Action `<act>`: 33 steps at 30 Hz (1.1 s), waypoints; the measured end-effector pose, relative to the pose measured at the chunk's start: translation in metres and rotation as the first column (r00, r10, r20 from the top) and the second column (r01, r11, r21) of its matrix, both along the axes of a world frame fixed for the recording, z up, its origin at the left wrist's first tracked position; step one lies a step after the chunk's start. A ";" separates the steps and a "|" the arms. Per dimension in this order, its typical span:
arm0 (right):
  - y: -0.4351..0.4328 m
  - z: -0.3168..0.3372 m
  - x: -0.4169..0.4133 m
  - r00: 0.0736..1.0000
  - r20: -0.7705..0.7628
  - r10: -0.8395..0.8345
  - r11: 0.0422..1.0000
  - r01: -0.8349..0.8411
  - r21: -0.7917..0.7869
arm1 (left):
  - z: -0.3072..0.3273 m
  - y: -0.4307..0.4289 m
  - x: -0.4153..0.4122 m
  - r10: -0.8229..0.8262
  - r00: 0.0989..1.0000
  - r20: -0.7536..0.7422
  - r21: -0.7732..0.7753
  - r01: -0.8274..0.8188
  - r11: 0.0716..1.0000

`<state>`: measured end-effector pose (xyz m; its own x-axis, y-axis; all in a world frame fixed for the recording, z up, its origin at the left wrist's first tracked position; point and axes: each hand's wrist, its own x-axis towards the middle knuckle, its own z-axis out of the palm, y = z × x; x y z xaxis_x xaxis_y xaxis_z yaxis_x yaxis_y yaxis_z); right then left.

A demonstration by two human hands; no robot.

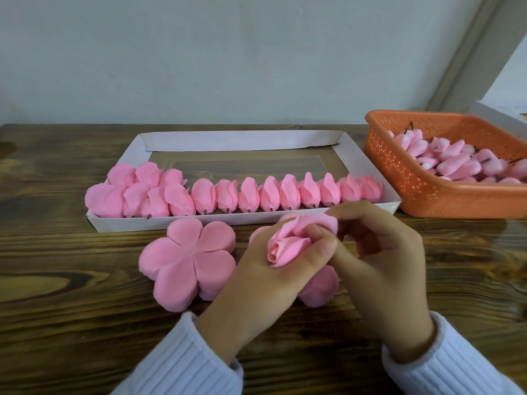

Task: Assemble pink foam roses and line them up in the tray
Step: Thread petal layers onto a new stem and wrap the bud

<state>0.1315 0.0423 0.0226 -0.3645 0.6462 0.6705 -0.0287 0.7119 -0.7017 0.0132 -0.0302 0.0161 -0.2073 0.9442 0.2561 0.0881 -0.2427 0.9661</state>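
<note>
My left hand (265,283) grips a pink foam rose (286,248), its bud pointing left. My right hand (379,260) pinches an outer petal of the same rose near the top. Both hands work just in front of the white cardboard tray (242,220), where several finished roses (248,193) stand in a row along the near wall, with more bunched at the left end. A stack of flat five-lobed pink petal sheets (188,259) lies on the table left of my hands. A second petal stack (320,286) is mostly hidden under them.
An orange perforated basket (422,183) at the right holds several pink rose buds (456,161) with dark stems. A white box edge (496,115) shows behind it. The wooden table (71,323) ends at a pale wall behind the tray.
</note>
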 end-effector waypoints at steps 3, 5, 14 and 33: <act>0.000 0.000 0.000 0.999 -0.003 0.049 0.999 -0.049 -0.003 | 0.001 0.000 0.000 0.019 1.000 0.019 0.006 -0.019 1.000; 0.000 0.001 0.000 0.997 0.000 0.080 0.997 -0.080 0.021 | -0.002 0.000 0.000 0.050 0.997 0.051 0.027 -0.052 0.998; 0.002 -0.002 -0.003 0.970 -0.053 0.236 0.943 -0.241 -0.229 | -0.004 0.002 -0.002 0.156 0.949 0.275 0.027 -0.170 0.985; -0.004 0.005 -0.010 0.669 -0.527 0.525 0.230 -0.707 -0.669 | 0.001 0.001 0.000 -0.011 0.972 0.234 0.116 -0.017 0.993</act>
